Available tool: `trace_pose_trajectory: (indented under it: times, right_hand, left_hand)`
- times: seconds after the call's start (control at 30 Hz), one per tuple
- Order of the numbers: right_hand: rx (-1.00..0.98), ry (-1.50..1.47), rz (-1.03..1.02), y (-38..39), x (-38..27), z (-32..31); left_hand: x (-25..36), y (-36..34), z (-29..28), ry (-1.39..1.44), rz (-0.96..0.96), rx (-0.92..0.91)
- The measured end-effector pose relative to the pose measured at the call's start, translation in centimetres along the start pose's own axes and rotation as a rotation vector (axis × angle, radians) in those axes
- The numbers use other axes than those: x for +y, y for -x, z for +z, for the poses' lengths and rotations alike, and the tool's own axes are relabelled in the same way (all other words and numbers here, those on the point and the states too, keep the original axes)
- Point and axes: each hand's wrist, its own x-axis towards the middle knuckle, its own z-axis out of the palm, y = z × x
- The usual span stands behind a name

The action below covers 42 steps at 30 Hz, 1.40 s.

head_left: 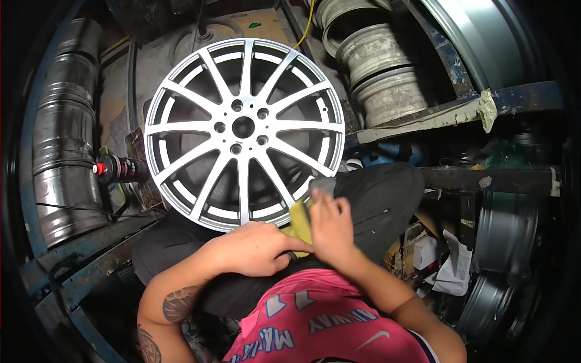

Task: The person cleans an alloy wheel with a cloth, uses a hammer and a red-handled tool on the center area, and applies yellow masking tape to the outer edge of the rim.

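A silver multi-spoke alloy wheel (244, 103) lies face up in front of me, its near rim by my lap. My right hand (331, 227) is closed beside the wheel's lower right rim. It holds a folded yellow sheet, perhaps sandpaper (301, 222), and a blurred grey piece (324, 183) shows at its fingertips. From the left, my left hand (259, 248) reaches across with its fingers curled. Its index finger and thumb meet the sheet's lower end, close to my right wrist. Whether the grey piece is part of the same sheet, I cannot tell.
A black bottle with a red cap (124, 169) lies left of the wheel. Stacked shiny wheel barrels (66, 139) line the left side. Dusty rims (387, 78) are piled at the upper right, near a blue metal beam (520, 97). More rims (505, 242) stand at the right.
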Motion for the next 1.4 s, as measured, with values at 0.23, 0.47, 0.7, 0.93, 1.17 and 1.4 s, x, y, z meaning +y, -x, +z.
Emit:
trace_pose_trajectory:
  times: [0.23, 0.47, 0.7, 0.93, 1.17, 1.4]
  right_hand:
    - [0.077, -0.081, 0.214, -1.5, 2.1, -4.1]
    - [-0.177, -0.087, 0.235, -4.4, 3.3, -2.1]
    - [-0.337, -0.048, 0.092, -6.5, 4.2, -3.8]
    - [-0.262, -1.401, 0.405, -3.1, 6.1, -3.7]
    - [0.295, -0.563, 0.328, -5.1, 9.8, -3.1]
    - [-0.047, 0.136, 0.077, -12.0, 8.4, 0.4]
  left_hand:
    - [-0.1, -0.5, 0.6, 0.095, 0.028, -0.061]
    - [-0.7, -1.4, 1.1, 0.1, 0.065, -0.011]
    - [-1.6, -0.8, 1.3, 0.054, -0.03, 0.049]
    - [-1.4, 0.5, 1.4, 0.271, 0.126, -0.117]
    - [-0.1, -1.5, -0.8, 0.379, 0.031, 0.256]
    - [-2.7, -2.5, -0.7, -0.024, -0.042, 0.468]
